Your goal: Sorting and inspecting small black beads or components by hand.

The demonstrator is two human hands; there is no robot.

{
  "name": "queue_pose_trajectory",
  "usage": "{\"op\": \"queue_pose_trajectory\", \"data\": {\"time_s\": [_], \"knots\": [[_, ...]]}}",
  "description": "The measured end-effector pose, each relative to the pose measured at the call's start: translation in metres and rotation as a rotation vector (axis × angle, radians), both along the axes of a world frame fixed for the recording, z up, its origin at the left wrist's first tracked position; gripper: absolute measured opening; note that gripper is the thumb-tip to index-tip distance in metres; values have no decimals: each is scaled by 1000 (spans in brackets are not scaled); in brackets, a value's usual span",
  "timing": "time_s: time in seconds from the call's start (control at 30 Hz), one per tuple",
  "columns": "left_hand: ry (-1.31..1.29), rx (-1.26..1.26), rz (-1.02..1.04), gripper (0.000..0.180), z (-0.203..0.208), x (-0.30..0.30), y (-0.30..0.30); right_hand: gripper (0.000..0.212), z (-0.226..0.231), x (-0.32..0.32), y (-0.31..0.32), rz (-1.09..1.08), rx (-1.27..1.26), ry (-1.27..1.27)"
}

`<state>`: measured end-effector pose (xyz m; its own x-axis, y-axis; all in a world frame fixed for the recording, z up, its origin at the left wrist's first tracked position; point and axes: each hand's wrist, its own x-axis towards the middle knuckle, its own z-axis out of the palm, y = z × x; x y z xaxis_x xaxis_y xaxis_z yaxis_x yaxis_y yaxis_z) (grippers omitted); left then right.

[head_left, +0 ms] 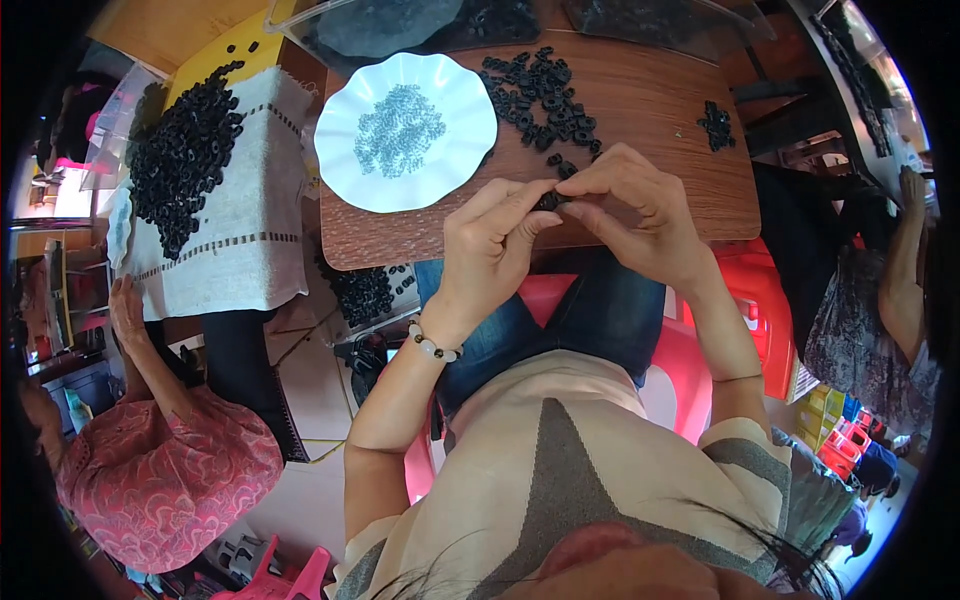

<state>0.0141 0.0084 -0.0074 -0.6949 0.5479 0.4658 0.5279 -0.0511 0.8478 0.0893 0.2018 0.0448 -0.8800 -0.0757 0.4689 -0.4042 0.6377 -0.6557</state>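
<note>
My left hand [492, 243] and my right hand [638, 215] meet at the near edge of a wooden board [650, 110], fingertips pinched together on one small black ring-shaped part [551, 200]. Just beyond them lies a loose heap of the same black ring parts [538, 92]. A white scalloped plate [345, 170] with a pile of small grey metal springs [400, 128] sits on the board to the left of my hands. A bead bracelet circles my left wrist.
A cloth-covered surface [235, 225] at left carries a large pile of black parts [182, 155]. A small black cluster [716, 124] lies at the board's right. Clear plastic bags [400, 22] sit at the far edge. Other people sit at left [165, 455] and right [880, 300].
</note>
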Motion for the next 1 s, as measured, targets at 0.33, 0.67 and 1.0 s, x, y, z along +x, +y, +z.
{"op": "queue_pose_trajectory", "data": {"time_s": [0.33,0.67,1.0], "knots": [[8,34,-14,33,5,-1,0,17,3,11,-11,-53,-665,-372],[52,-12,40,34,4,-1,0,18,0,8,-8,-90,-664,-606],[105,-65,33,37,0,-3,1,16,-6,9,-7,-108,-708,-562]]}}
